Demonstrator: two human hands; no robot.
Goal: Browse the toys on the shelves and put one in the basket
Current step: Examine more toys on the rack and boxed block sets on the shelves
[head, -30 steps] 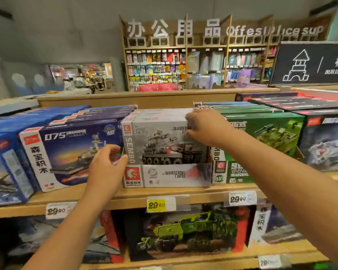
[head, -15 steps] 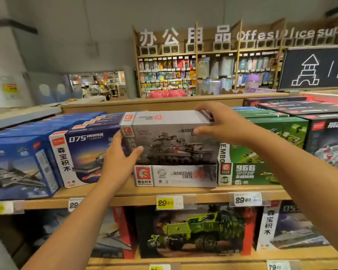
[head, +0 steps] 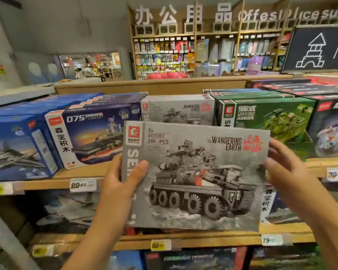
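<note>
In the head view, the grey tank box point(head: 195, 178) was held up in front of the shelf point(head: 47, 181), clear of the boxes on it, between both hands. The left hand point(head: 121, 184) gripped its left edge, thumb across the front; the right hand point(head: 285, 172), somewhat blurred, seemingly clasped the right edge.

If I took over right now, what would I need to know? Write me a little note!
Left hand: grips the left edge of the grey tank box, thumb on its front.
Right hand: holds the box's right edge.
The box is off the shelf, held up in front of it, front facing you. Another like it sits behind.
Done: one toy picked.
Left: put it in the basket, which is out of view.
</note>
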